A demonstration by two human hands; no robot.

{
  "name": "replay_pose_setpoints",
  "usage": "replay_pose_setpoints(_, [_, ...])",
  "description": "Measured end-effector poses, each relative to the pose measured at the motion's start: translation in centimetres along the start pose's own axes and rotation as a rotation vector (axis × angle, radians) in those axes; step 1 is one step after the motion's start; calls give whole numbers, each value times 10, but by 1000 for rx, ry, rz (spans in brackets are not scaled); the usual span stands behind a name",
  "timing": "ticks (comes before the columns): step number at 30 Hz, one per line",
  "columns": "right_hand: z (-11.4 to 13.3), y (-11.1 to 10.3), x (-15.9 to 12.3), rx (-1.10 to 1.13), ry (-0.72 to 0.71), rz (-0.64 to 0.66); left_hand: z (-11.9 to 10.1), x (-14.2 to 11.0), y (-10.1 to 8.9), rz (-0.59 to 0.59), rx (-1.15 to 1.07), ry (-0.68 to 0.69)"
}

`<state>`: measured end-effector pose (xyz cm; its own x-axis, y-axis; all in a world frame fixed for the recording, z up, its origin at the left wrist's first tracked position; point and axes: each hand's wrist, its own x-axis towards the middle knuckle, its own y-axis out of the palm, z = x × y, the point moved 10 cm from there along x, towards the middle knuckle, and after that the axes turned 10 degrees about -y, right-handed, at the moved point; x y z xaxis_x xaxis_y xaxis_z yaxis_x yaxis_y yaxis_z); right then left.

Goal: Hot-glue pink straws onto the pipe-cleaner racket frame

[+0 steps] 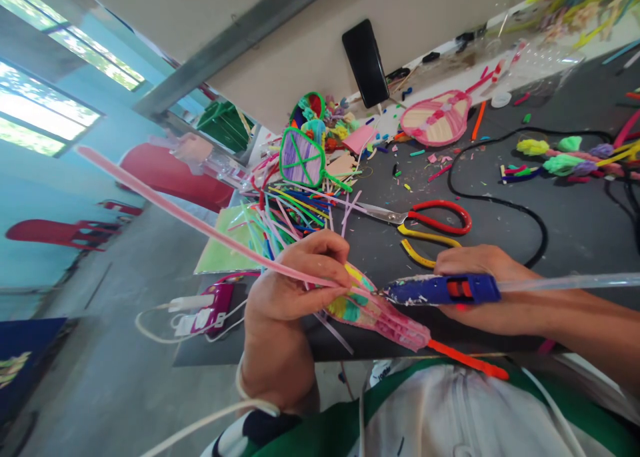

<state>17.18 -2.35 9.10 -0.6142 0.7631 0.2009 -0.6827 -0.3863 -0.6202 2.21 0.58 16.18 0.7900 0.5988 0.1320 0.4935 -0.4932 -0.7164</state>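
My left hand (300, 270) is closed in a pinch on a long pink pipe cleaner (190, 224), whose free end stretches to the upper left. Beneath its fingertips lies a craft piece (395, 320) wrapped in pink, yellow and teal pipe cleaner, with an orange stem (470, 359) pointing right. My right hand (480, 264) is wrapped round a blue glue gun (440, 289), with a clear glue stick (570, 282) coming out of its back. The nozzle meets the pink pipe cleaner close to my left fingertips; whether glue is flowing I cannot tell.
Scissors (400, 216) with red and yellow handles lie beyond my hands. Behind are loose pipe cleaners (295, 210), a green-edged purple piece (303, 158), a pink oval piece (436, 118) and a phone (366, 64). A black cable (530, 210) crosses the table; a power strip (219, 308) is at left.
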Motion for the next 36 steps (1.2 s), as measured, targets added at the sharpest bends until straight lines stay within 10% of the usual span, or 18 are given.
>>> replay_pose_setpoints(36, [-4, 0, 0, -8, 117, -40, 0, 1, 4, 25, 25, -1])
